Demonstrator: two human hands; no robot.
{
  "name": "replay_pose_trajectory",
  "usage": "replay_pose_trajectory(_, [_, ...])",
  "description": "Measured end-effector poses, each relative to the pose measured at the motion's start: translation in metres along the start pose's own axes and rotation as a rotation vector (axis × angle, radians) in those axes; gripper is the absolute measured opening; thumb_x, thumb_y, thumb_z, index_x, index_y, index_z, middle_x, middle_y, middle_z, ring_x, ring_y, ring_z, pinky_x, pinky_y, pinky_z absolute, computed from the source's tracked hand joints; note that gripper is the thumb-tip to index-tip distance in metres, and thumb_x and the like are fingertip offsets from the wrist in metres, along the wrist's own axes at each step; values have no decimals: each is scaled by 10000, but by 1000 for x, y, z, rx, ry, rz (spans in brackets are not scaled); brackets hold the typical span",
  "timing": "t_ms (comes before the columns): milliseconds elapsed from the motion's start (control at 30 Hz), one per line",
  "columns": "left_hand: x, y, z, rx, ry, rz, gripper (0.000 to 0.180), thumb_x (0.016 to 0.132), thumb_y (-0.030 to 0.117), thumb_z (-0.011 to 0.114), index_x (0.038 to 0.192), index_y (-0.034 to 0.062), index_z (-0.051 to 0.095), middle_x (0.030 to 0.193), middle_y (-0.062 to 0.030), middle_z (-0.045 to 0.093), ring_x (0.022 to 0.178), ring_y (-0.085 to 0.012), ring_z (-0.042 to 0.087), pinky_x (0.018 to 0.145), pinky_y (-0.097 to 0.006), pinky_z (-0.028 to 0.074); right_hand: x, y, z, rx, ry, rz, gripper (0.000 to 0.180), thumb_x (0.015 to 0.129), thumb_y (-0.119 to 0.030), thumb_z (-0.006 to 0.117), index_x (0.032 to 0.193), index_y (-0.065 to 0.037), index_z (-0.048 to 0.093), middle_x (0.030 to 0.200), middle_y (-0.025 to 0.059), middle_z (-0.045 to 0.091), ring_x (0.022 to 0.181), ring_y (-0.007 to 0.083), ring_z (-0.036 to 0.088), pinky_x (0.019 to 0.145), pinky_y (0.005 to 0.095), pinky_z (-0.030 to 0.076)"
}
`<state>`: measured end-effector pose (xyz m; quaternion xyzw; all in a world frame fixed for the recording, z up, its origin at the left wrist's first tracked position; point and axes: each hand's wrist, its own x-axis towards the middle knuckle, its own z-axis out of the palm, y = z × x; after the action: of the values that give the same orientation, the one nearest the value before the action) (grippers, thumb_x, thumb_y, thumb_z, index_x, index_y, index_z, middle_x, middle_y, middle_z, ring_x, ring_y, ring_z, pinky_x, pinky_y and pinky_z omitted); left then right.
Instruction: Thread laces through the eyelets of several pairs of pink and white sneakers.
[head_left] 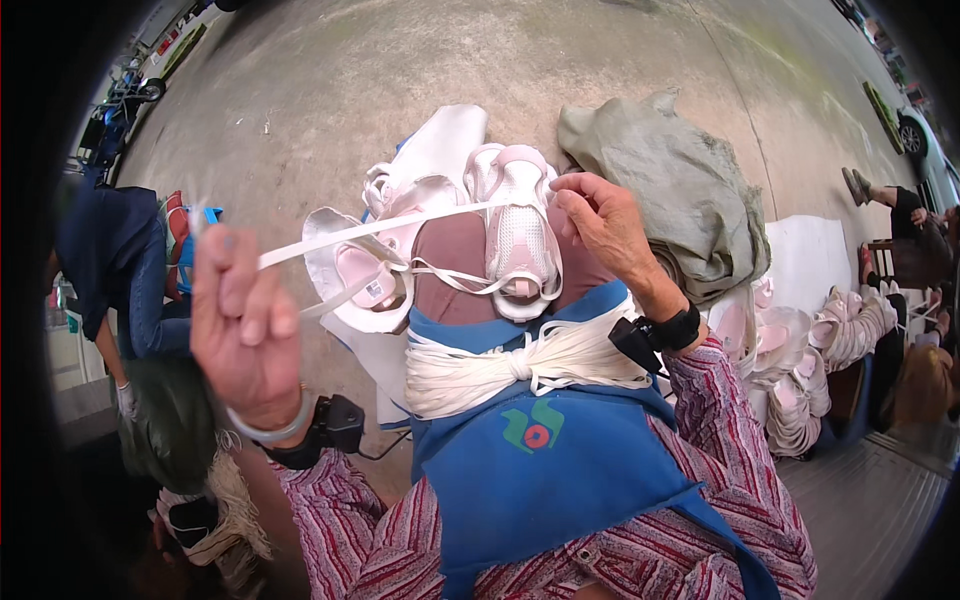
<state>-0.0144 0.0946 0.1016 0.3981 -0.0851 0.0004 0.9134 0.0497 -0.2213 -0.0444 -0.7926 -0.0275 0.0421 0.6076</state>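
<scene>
A pale pink and white shoe upper [522, 235] rests across my knees, with a flat white shoelace [375, 228] partly threaded through it. My left hand [245, 325], smeared by motion, is raised at the left with its fingers closed on the lace, which stretches taut back to the shoe. A loose length of lace also loops low across my lap. At the shoe's right edge, my right hand [605, 222] is closed, thumb and forefinger touching the rim of the upper. A bundle of white laces [525, 368] tied at its middle lies across my blue apron [560, 480].
More pink and white uppers [365, 280] lie just left of my knees. A grey-green cloth sack [670, 190] is heaped ahead to the right, with stacked uppers [795, 365] beyond it. One person [130, 270] bends at the left; others sit at the far right.
</scene>
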Motion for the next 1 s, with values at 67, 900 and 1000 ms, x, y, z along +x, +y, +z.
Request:
replay_pose_trajectory(67, [-18,57,0,-201,-89,97,116,1006,61,336,895,51,368,771,-22,355,596,-96,414,580,-250,465,-3,8,8,-96,-19,-62,187,876,-122,586,1001,-2,657,778,103,629,556,144,588,562,269,480])
replay_pose_trajectory(900, [0,-42,-6,567,109,303,222,1005,146,413,908,-3,546,687,-21,420,570,-105,411,909,-493,516,-5,-57,9,-191,22,-426,116,846,-60,636,942,-14,682,834,74,624,751,148,576,649,256,449])
replay_pose_trajectory(1000, [6,-95,16,701,1,97,244,1006,190,457,942,-3,591,703,-18,522,633,-90,511,794,-315,529,-13,-93,15,-113,-2,-640,148,846,-64,648,985,-28,685,854,83,627,786,157,589,674,260,460])
